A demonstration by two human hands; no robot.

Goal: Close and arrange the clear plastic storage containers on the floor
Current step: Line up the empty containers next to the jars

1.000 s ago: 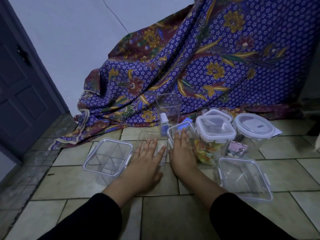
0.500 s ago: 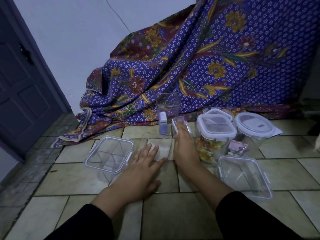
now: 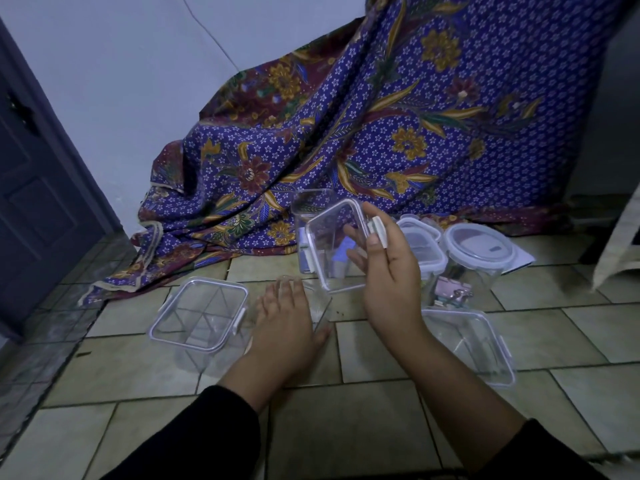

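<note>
Holding lid [image 3: 337,249] tilted, right hand [image 3: 388,282] fingers clamped on its edge; open box [image 3: 313,303] directly below, under flat, spread left hand [image 3: 287,323].

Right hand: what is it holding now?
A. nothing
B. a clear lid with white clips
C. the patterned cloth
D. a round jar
B: the right hand grips a clear lid, tilted up off the floor, thumb by a white clip.

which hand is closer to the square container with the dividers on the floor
Left. The left hand lies flat on the floor right beside the divided container. The right hand is raised farther right, holding a clear lid.
</note>
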